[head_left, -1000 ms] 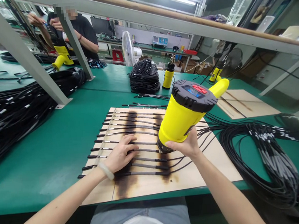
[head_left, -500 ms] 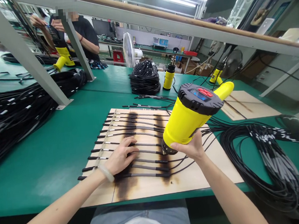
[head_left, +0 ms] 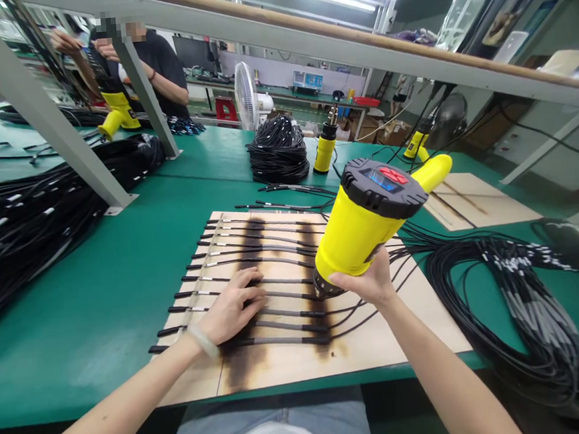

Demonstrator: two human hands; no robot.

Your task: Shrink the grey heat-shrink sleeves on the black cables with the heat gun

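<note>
1. Right hand [head_left: 362, 281] has its fingers [head_left: 354, 280] closed around a yellow plastic heat gun [head_left: 361, 235], up over the scorched plywood board's two o'clock side; its red-and-blue display [head_left: 383, 179] is unreadable.
2. Left hand [head_left: 231, 308] rests flat, fingers [head_left: 248, 294] open, on thin black sleeved cables [head_left: 287, 312] across the scorched plywood board [head_left: 360, 348].

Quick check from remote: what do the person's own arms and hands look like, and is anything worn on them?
Both forearms are bare, with no sleeves, and neither the left hand nor the right hand wears a glove. A pale, smooth bangle circles the left wrist; nothing shows on the right wrist.
</note>
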